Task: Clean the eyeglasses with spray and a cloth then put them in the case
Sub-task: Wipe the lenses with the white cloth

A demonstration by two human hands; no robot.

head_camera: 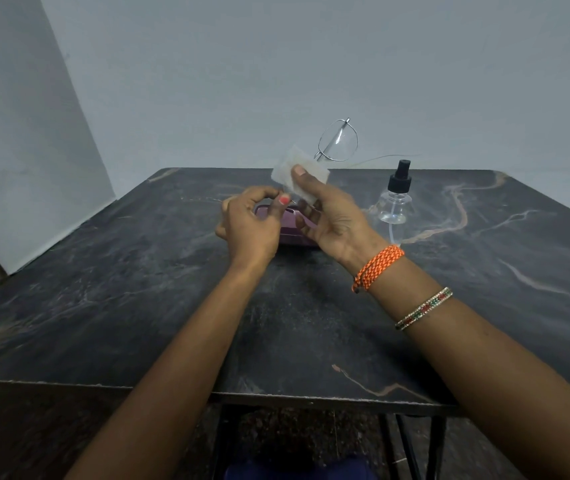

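Above the purple case (290,233) on the dark marbled desk (103,289), the right hand (328,216) pinched a white cloth (297,173) around one lens of the eyeglasses (338,140), thumb pressed on the cloth. The left hand (252,223) had its fingers (278,206) closed on a temple tip just left of the cloth. The spray bottle (395,199) stood upright right of the case.

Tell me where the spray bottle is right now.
In the head view, the spray bottle stands upright on the table, on the right side, just right of the right hand and apart from it.
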